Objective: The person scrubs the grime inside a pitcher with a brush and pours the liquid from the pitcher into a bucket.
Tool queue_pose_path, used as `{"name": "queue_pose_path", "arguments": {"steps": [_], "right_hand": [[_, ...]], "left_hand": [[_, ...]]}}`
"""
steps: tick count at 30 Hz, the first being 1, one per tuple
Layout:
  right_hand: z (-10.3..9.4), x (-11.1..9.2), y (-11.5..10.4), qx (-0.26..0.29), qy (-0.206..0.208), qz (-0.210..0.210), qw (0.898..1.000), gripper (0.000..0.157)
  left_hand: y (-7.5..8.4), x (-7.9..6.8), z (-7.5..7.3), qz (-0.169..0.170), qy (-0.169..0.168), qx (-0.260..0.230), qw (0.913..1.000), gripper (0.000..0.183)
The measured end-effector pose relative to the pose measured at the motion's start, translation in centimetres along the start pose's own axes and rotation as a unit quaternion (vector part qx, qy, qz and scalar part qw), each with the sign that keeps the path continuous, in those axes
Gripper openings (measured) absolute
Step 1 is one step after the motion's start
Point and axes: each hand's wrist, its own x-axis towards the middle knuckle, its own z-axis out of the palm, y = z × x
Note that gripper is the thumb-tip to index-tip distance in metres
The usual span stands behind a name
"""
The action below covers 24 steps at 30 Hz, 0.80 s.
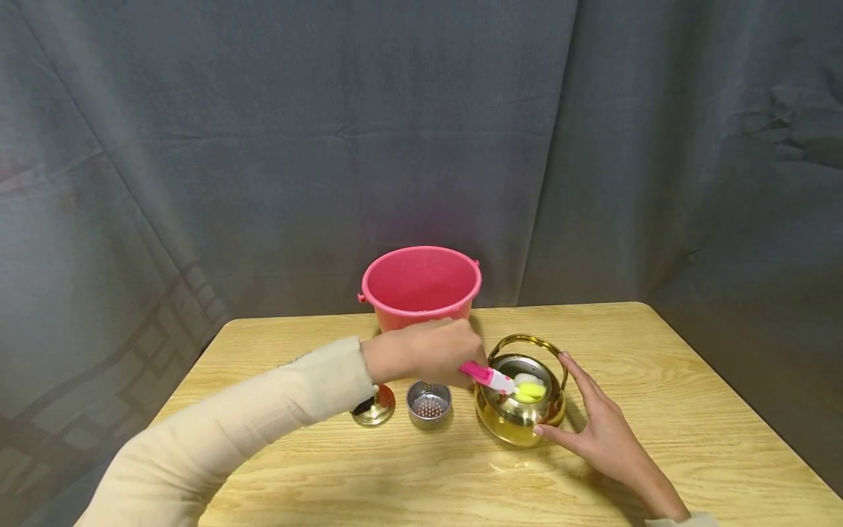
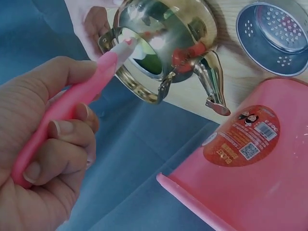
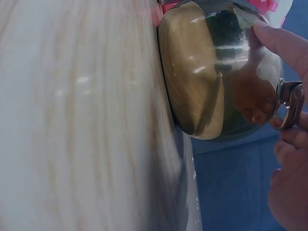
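Observation:
My left hand (image 1: 435, 350) grips the pink handle of a cleaning brush (image 1: 484, 374). The brush's white and yellow head dips into the round top opening of a shiny gold kettle (image 1: 510, 426). On the kettle's right side is my right hand (image 1: 609, 435), thumb against the body and fingers around the foot of the raised handle (image 1: 527, 339). In the left wrist view the kettle's spout (image 2: 214, 82) shows, along with my fingers curled around the pink handle. The right wrist view shows the kettle's polished side (image 3: 192, 72) with my thumb pressed on it.
A perforated metal strainer cup (image 1: 429, 411) stands left of the kettle. Beside it, partly hidden by my left sleeve, lies a gold lid (image 1: 377, 413). Behind them is a pink bucket (image 1: 388, 316), near the back edge of the wooden table (image 1: 369, 483). Grey curtains (image 1: 369, 146) surround the table.

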Motion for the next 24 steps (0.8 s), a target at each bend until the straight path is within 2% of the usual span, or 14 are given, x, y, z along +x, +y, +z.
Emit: {"name": "queue_pose_path", "arguments": {"steps": [8,14,24], "right_hand": [[0.1,0.0,0.0,0.003,0.001,-0.002,1.000,0.105],[0.1,0.0,0.1,0.000,0.003,0.000,1.000,0.106],[0.0,0.0,0.1,0.002,0.003,-0.001,1.000,0.105]], "left_hand": [[-0.8,0.4,-0.3,0.029,-0.004,0.005,0.9996,0.010],[-1.5,0.5,-0.4,0.021,-0.021,-0.019,0.9994,0.008],[-1.8,1.2,-1.3,0.013,-0.046,0.004,0.9988,0.006]]}}
